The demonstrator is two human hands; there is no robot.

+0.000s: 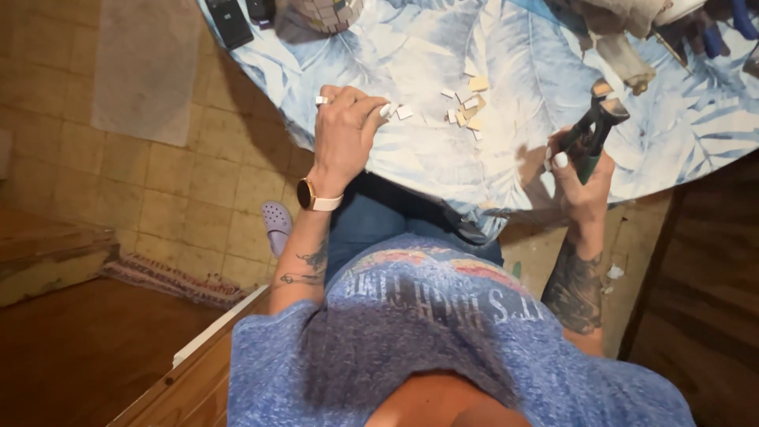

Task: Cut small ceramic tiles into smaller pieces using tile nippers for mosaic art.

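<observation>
Green-handled metal tile nippers [594,133] sit clamped in the right hand [581,178], fingers wrapped round the handles at the near table edge. The left hand [345,130] pinches a small pale tile chip [404,112] on the blue leaf-print tablecloth [514,47]. Beyond lie scattered cream tile pieces [468,107].
</observation>
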